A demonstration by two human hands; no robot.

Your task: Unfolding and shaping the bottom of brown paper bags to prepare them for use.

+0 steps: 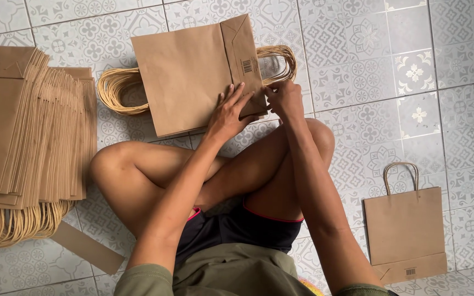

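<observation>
A flat brown paper bag (187,77) lies on the patterned tile floor in front of my crossed legs, its folded bottom flap turned up at the right. My left hand (227,114) presses flat on the bag's lower right corner, fingers spread. My right hand (283,98) pinches the edge of the folded flap beside it. Twisted paper handles (115,90) stick out from under the bag on the left and right.
A tall stack of flat brown bags (26,126) with handles lies at the left. One finished bag (406,230) lies alone at the lower right. A loose cardboard strip (86,248) rests near my left knee.
</observation>
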